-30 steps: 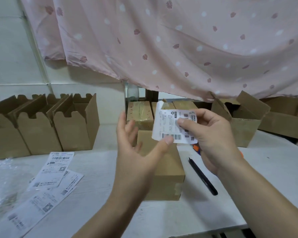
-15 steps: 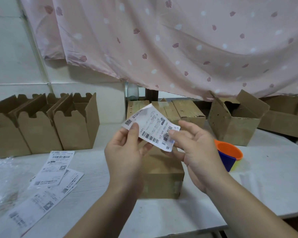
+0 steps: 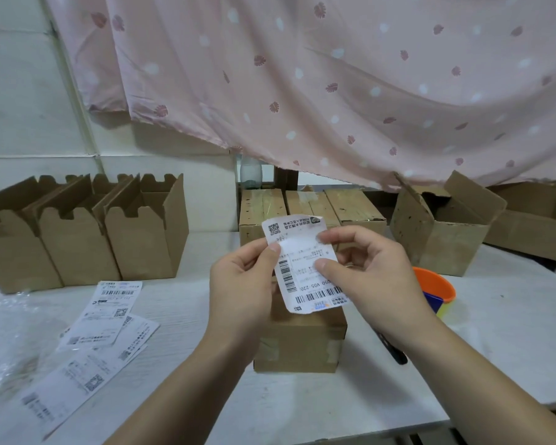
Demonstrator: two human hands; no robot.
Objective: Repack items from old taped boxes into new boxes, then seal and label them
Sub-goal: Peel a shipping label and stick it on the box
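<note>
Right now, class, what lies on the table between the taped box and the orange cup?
A black pen, partly hidden by the right forearm; the head view shows it.

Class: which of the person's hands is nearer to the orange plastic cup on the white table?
Right. The right hand pinches the white printed label just beside the orange plastic cup; the left hand holds the label's other edge, farther from it.

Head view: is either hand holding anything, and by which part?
Both hold one shipping label: the left hand pinches its left edge, and the right hand pinches its right edge, thumb on the printed face.
</note>
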